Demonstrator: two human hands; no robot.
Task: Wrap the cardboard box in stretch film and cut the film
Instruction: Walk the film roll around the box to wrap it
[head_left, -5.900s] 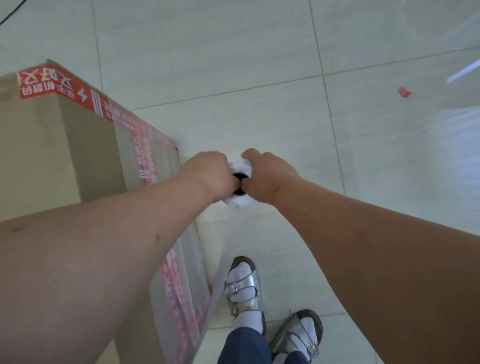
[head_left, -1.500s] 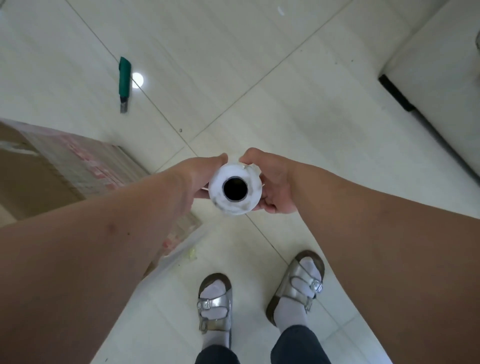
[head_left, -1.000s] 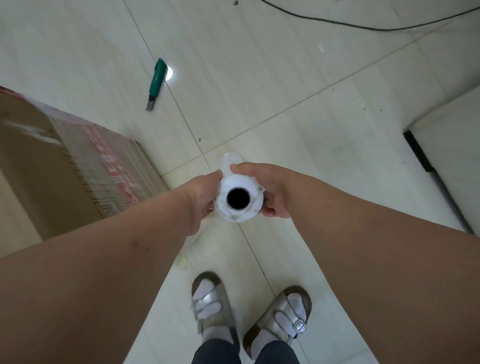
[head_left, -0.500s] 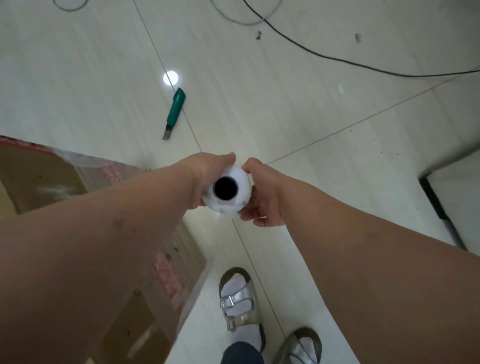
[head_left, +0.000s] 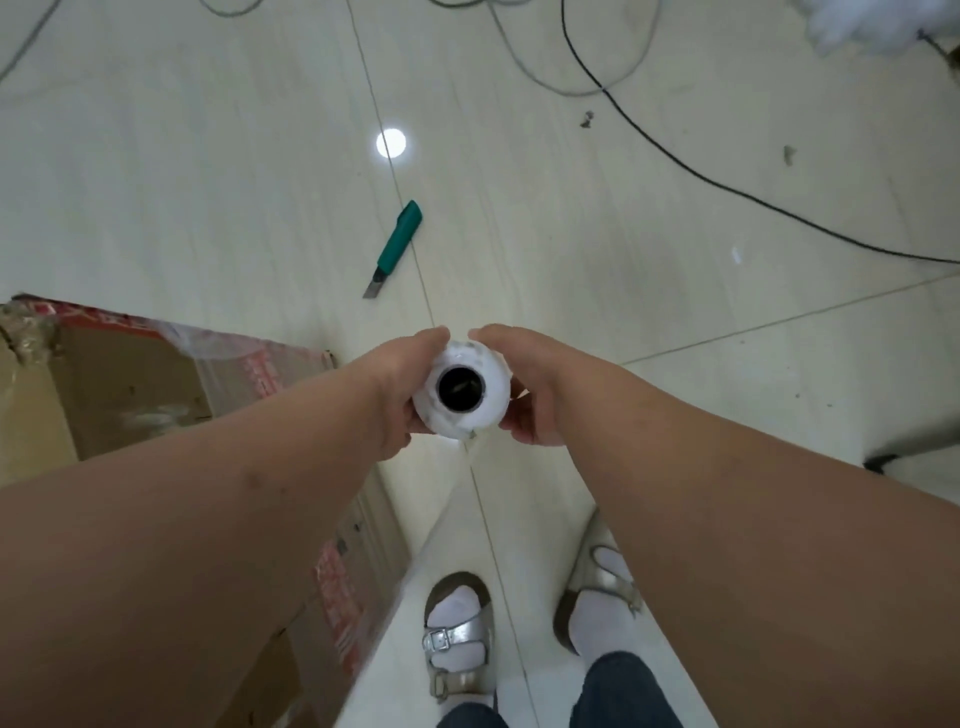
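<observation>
I hold a white roll of stretch film (head_left: 491, 410) upright, seen end-on with its dark core hole facing me. My left hand (head_left: 400, 389) grips its left side and my right hand (head_left: 524, 384) grips its right side. A sheet of clear film (head_left: 410, 582) runs down from the roll toward the cardboard box (head_left: 135, 384) at the left. The box has red printed tape along its edges and film over its near side. A green utility knife (head_left: 396, 247) lies on the floor beyond my hands, blade out.
Pale floor tiles (head_left: 675, 312) surround the box. Black and grey cables (head_left: 701, 176) cross the floor at the upper right. My two feet in silver sandals (head_left: 457, 639) stand below the roll. A dark-edged object (head_left: 883, 460) shows at the right edge.
I have walked on round the box with the roll in both hands. The knife now lies nearer the middle of the view, and more cables have come into sight.
</observation>
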